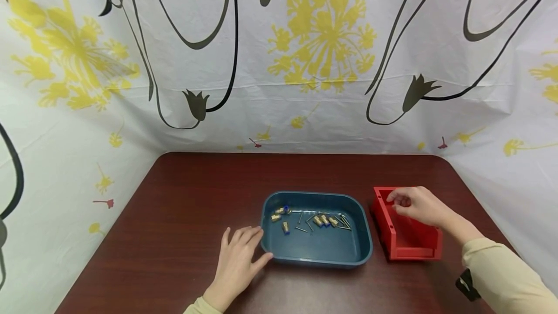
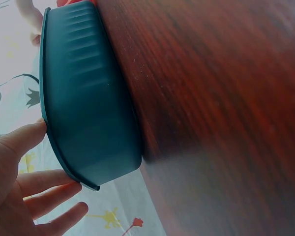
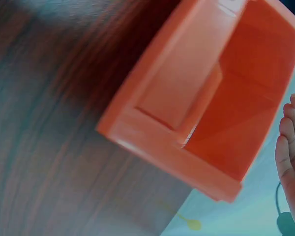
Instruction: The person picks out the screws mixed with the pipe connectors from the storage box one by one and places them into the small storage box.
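Note:
A blue-grey tray point(image 1: 318, 254) holds several small brass fittings point(image 1: 286, 228), some with blue ends, and several thin metal screws or nails point(image 1: 344, 222). My left hand point(image 1: 237, 260) touches the tray's left end with spread, mostly straight fingers. In the left wrist view, the thumb and fingertips point(image 2: 73, 181) rest at the rim. My right hand point(image 1: 420, 205) hangs over the back part of a red open-fronted bin point(image 1: 414, 251), its fingers curved toward the thumb. No object shows among those fingers point(image 3: 285, 152), and I cannot tell whether they pinch something small.
Both containers stand on a dark reddish-brown wooden table point(image 1: 183, 197), the bin just right of the tray. A white curtain with yellow and grey flower prints point(image 1: 261, 62) hangs behind the table and along its sides. A dark strap point(image 1: 467, 285) shows at the right sleeve.

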Available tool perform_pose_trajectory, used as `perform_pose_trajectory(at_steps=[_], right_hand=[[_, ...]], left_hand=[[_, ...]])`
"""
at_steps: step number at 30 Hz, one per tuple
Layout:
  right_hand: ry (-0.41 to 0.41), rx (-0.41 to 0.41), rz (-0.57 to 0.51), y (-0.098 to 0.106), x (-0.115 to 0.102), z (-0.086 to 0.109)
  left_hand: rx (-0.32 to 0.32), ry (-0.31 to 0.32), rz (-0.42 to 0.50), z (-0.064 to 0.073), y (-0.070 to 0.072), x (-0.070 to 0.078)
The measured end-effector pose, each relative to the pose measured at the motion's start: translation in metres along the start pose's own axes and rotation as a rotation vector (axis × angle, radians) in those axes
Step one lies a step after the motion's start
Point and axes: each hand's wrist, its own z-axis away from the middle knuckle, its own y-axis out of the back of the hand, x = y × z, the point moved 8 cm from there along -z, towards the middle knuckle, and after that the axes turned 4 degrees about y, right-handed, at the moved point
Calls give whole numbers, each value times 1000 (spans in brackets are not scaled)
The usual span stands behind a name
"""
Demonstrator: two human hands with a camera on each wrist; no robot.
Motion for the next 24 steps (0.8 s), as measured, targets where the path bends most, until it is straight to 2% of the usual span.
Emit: perform_pose_trajectory(at_steps=[4,11,18,24], right_hand=[[37,25,19,7,-9,-9],[57,38,27,16,-19,-21],[133,70,41,23,-34,-36],[182,65,33,22,-51,-54]], left_hand=[[3,0,1,0,0,0],[12,-4,-5,0,1,0],[15,-1,-1,0,2,-1],[15,-1,2,0,2,-2]])
